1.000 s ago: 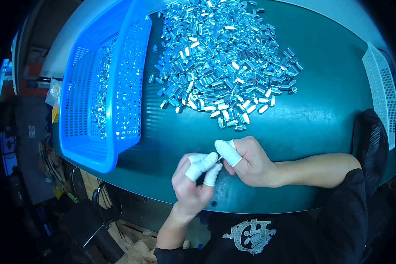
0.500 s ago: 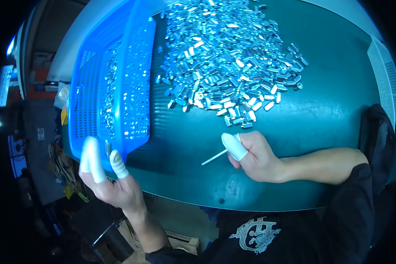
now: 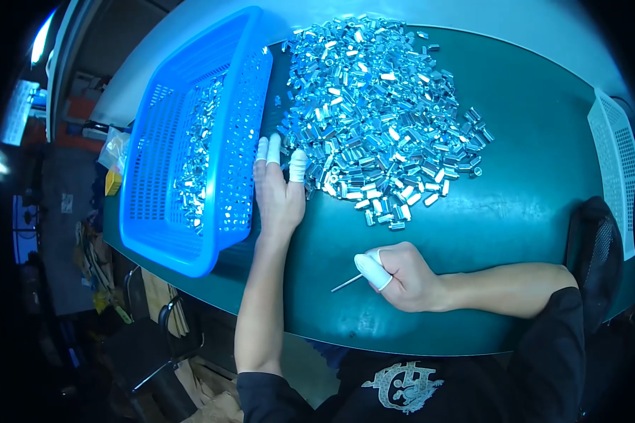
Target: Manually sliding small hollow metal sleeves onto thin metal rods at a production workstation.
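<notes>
My left hand [image 3: 281, 194], with white finger cots on its thumb and two fingers, reaches to the left edge of a heap of short shiny metal sleeves [image 3: 381, 127]. Its fingers are stretched and spread from the thumb, and a few metal pieces show around the fingertips. To its left stands a blue perforated plastic basket [image 3: 215, 236], with many similar pieces [image 3: 194, 190] lying inside. My right hand [image 3: 409, 278], a white cot on its thumb, is closed around a thin metal rod [image 3: 346, 283] that points out to the left over the table.
The green table top [image 3: 522, 162] has a curved near edge. A white perforated basket [image 3: 614, 162] stands at the far right, next to a dark mesh-covered object [image 3: 596, 247]. Beyond the left edge are a black chair [image 3: 164, 331] and a yellow item [image 3: 113, 182].
My left hand has gone from the near end of the blue basket, where a metal piece was at its fingers, to the heap. The right hand still grips the rod; the whole view has shifted.
</notes>
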{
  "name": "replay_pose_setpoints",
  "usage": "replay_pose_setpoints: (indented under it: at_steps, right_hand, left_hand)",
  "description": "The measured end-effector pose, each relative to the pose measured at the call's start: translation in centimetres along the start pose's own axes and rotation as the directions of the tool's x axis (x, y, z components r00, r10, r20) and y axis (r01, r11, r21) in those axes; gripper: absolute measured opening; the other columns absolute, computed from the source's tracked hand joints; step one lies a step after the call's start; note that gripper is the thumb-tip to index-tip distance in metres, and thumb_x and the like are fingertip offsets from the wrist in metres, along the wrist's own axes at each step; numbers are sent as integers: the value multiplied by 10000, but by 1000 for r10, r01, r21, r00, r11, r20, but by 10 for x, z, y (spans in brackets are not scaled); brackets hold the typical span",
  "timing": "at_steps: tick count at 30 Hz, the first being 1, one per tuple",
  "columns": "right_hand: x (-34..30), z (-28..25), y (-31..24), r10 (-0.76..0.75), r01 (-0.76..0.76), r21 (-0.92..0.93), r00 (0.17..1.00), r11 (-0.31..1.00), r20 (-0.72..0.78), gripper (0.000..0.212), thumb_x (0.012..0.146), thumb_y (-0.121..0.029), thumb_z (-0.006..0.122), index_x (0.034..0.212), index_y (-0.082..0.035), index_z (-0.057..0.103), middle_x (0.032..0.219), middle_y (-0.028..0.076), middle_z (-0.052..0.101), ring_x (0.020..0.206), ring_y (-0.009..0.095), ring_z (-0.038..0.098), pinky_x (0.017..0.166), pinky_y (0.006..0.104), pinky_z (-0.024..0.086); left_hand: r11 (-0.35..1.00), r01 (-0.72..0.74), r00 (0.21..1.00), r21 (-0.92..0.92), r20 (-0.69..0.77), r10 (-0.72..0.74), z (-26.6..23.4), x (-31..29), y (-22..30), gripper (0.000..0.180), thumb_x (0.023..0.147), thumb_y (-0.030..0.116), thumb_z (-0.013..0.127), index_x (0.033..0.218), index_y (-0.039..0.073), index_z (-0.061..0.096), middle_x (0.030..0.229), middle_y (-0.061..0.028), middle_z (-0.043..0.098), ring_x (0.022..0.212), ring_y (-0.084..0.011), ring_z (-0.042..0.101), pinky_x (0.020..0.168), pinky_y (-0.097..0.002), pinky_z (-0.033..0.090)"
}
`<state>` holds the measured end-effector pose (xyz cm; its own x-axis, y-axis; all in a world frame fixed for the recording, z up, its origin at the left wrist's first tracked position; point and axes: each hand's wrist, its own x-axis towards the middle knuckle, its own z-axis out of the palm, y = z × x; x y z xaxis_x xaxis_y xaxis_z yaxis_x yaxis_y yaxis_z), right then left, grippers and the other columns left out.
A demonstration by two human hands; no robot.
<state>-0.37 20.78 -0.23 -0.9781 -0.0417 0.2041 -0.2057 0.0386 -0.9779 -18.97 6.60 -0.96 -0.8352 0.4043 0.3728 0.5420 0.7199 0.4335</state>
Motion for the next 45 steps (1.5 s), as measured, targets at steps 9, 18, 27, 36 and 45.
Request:
replay_pose_setpoints:
  at_steps: [9, 18, 27, 36, 45]
  right_hand:
    - [-1, -3, 6, -41, 43, -58, 999, 997, 33, 348, 948, -103, 495, 625, 5, 423, 557, 123, 393, 457, 281, 369, 450, 373, 290]
    - [1, 3, 1, 9, -10, -35, 1000, 999, -17, 377, 915, -114, 550, 576, 5, 438, 536, 168, 421, 470, 362, 404, 440, 405, 297]
    - [-1, 2, 4, -4, 4, -49, 1000, 999, -1, 372, 941, -110, 513, 590, -6, 445, 537, 124, 440, 454, 275, 410, 443, 368, 309]
    - [3, -3, -6, 158, -144, 132, 982, 981, -104, 426, 989, -193, 456, 598, -26, 478, 545, 50, 483, 460, 140, 411, 447, 305, 336]
    - [1, 3, 2, 96, -84, 101, 989, 991, -110, 404, 971, -163, 492, 603, 0, 455, 530, 98, 449, 439, 200, 383, 444, 351, 308]
  left_hand:
    - [985, 7, 997, -172, 75, 6, -20, -58, 32, 575, 902, 259, 603, 1321, -86, 412, 1377, -275, 379, 1264, -397, 393, 1053, -429, 310]
    - [847, 193, 976, -495, 184, -115, -49, -89, 36, 629, 804, 51, 703, 1357, -4, 409, 1308, -151, 509, 1200, -250, 504, 997, -364, 405]
    - [997, 34, 992, -71, 126, -25, -60, -96, 34, 290, 699, 52, 782, 961, 6, 666, 865, -100, 596, 819, -231, 550, 729, -325, 449]
    - [723, 318, 948, -614, 219, -231, -82, -118, 44, 222, 749, -77, 711, 934, -4, 613, 911, -86, 657, 790, -123, 604, 729, -244, 474]
    - [760, 225, 962, -610, 265, -72, -76, -124, 54, 241, 739, -76, 717, 967, -21, 660, 896, -96, 640, 791, -150, 593, 721, -260, 465]
